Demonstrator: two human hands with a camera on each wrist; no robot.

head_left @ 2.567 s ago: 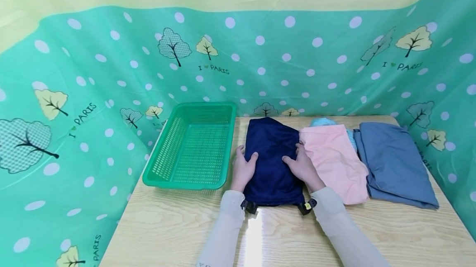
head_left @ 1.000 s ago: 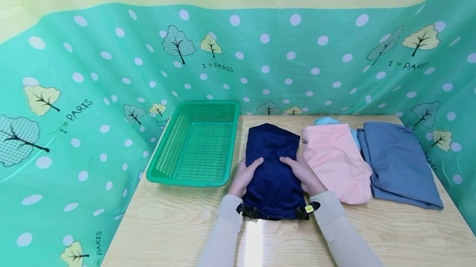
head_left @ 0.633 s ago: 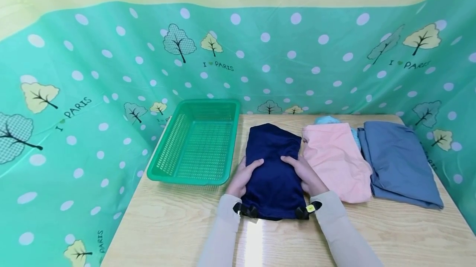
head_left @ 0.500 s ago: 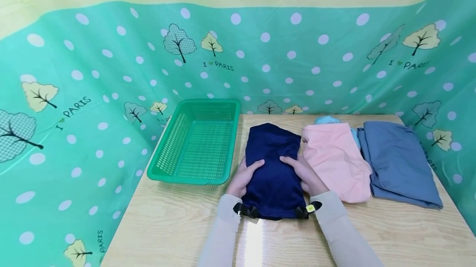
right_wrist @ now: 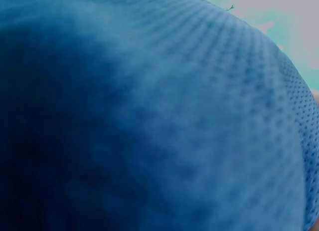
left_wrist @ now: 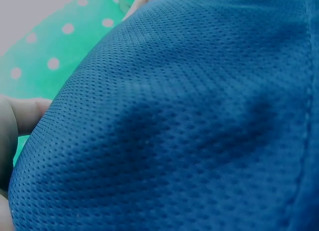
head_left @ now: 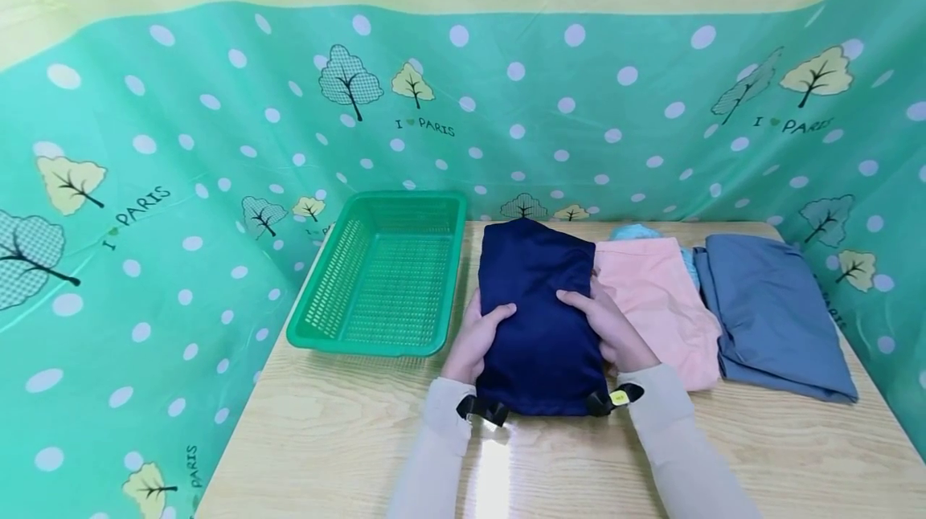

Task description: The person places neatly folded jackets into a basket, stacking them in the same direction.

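Observation:
A folded navy-blue mesh garment [head_left: 538,326] is between my two hands, just right of the basket. My left hand [head_left: 473,342] grips its left side, thumb on top and the other fingers around the edge. On the opposite side my right hand [head_left: 615,330] holds it the same way, its thumb lying over the cloth. Up close in the left wrist view, the mesh cloth [left_wrist: 174,121] shows a stitched seam at right. Blurred cloth [right_wrist: 214,121] fills most of the right wrist view. What kind of garment it is cannot be told.
A green plastic basket [head_left: 452,278] with perforated walls stands at left. To the right lie a folded pink cloth [head_left: 661,318], a light-blue one [head_left: 635,232] partly beneath it, and a folded grey-blue one [head_left: 777,318]. A polka-dot curtain [head_left: 405,157] closes off the wooden table's [head_left: 325,439] back.
The navy garment first came toward me, then moved away again and looks slightly raised, covering part of the pink cloth's left edge. My right hand has shifted a little to the right with it.

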